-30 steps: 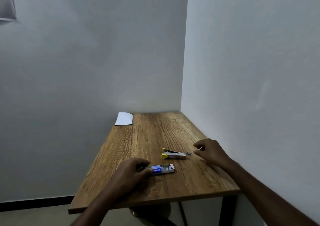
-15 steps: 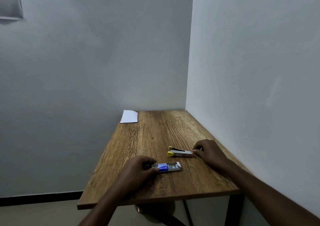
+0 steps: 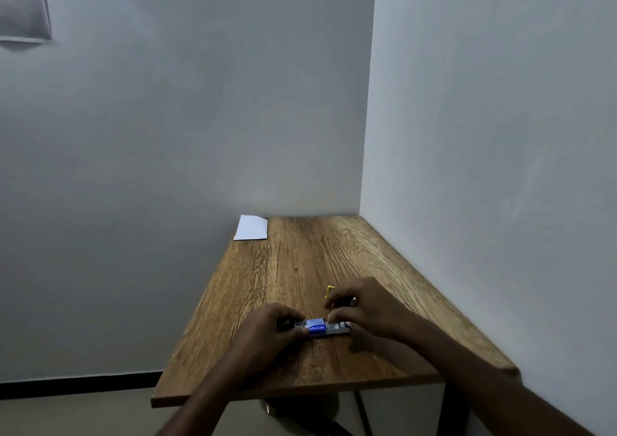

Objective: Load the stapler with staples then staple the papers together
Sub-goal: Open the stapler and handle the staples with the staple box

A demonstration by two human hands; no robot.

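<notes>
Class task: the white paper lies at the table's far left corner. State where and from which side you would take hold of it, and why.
Pinch the paper's left edge, coming from the table's left side. That edge appears to overhang the tabletop, so a thumb could likely slip beneath it; the rest lies flat on the wood, offering nothing to grip. Both the left hand and right hand are busy near the staple box.

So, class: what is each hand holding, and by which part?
Left hand pinches the staple box by its left end. Right hand reaches its open tray; any grip cannot be told.

head view | worn high — faces forward-down | table (image 3: 300, 262) near, corner walls beyond
</notes>
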